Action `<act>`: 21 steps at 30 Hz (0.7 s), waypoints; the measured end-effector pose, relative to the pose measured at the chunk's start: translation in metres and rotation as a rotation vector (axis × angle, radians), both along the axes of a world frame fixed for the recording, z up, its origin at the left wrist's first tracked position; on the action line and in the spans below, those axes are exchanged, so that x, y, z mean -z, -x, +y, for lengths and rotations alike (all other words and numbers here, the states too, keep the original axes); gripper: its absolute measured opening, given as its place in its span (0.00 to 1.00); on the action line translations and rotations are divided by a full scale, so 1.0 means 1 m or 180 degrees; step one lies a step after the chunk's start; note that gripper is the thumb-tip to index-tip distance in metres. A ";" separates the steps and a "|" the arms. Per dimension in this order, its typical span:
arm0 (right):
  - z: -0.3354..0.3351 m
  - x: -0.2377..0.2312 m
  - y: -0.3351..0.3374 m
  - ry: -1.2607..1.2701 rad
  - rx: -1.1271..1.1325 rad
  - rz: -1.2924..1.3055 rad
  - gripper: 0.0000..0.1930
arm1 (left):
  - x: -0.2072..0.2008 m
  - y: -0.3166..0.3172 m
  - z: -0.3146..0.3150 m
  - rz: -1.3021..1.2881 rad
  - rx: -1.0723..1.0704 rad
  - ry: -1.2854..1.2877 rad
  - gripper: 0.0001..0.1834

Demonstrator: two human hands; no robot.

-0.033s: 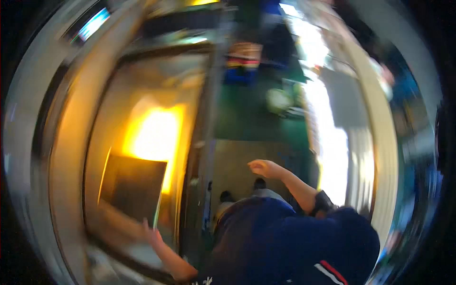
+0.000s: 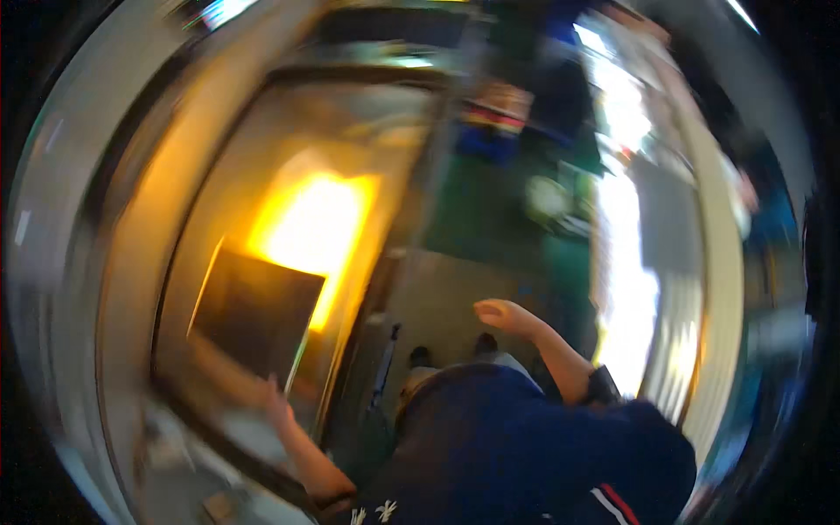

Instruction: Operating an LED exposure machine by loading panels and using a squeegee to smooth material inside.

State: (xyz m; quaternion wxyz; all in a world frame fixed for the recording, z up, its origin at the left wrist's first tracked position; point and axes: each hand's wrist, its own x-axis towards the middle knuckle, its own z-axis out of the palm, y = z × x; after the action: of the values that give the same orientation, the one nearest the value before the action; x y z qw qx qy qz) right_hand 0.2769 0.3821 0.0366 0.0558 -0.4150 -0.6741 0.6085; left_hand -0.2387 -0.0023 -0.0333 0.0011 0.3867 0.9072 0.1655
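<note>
At the left, a thin dark rectangular panel (image 2: 256,311) is tilted over a framed, yellow-lit surface (image 2: 389,149). My left hand (image 2: 277,408) is closed at the panel's near right corner, and the panel's edge runs up from my fingers. Motion blur smears those fingertips, and the panel hides part of the bright glow behind it. My right hand (image 2: 507,317) is in front of my body, over the floor, its fingers curled together with nothing visible in them. It is apart from the panel.
A dark frame edge (image 2: 350,376) runs between the lit surface and the green floor (image 2: 464,210). At the right stands a brightly lit surface with a grey sheet (image 2: 665,219) on it. A round pale object (image 2: 547,199) and a blue-and-red box-like item (image 2: 494,122) are farther ahead.
The whole view has turned slightly, so the surroundings shift right and tilt. My left hand stays at the panel's corner; my right hand remains curled before my body.
</note>
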 end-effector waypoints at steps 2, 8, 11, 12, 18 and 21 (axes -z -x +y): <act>0.032 -0.002 0.035 -0.0006 -0.0712 -0.0168 0.22 | 0.002 0.019 0.002 -0.1934 -0.2508 -0.0045 0.31; 0.079 -0.190 0.197 -0.2067 -0.1318 0.0765 0.26 | -0.082 -0.066 0.088 -0.0826 -0.1758 0.1078 0.39; 0.075 -0.325 0.272 -0.4329 -0.0352 0.2128 0.32 | -0.069 -0.046 0.050 -0.0426 -0.1570 0.1063 0.40; 0.061 -0.369 0.295 -0.4585 -0.0262 0.2743 0.34 | -0.065 -0.037 0.034 -0.0440 -0.1549 0.1069 0.40; 0.057 -0.432 0.382 -0.4791 -0.0831 0.1554 0.25 | -0.061 -0.012 0.041 -0.0224 -0.1052 0.1039 0.39; 0.063 -0.396 0.363 -0.4980 -0.0627 0.1880 0.25 | -0.066 -0.004 0.056 -0.0201 -0.1052 0.0967 0.39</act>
State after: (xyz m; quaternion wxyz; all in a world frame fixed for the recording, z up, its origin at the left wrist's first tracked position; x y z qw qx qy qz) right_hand -0.0861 0.4449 0.4324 0.4480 -0.0196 -0.8923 0.0515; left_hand -0.2347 0.0532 0.0323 0.0606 0.2227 0.9723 0.0369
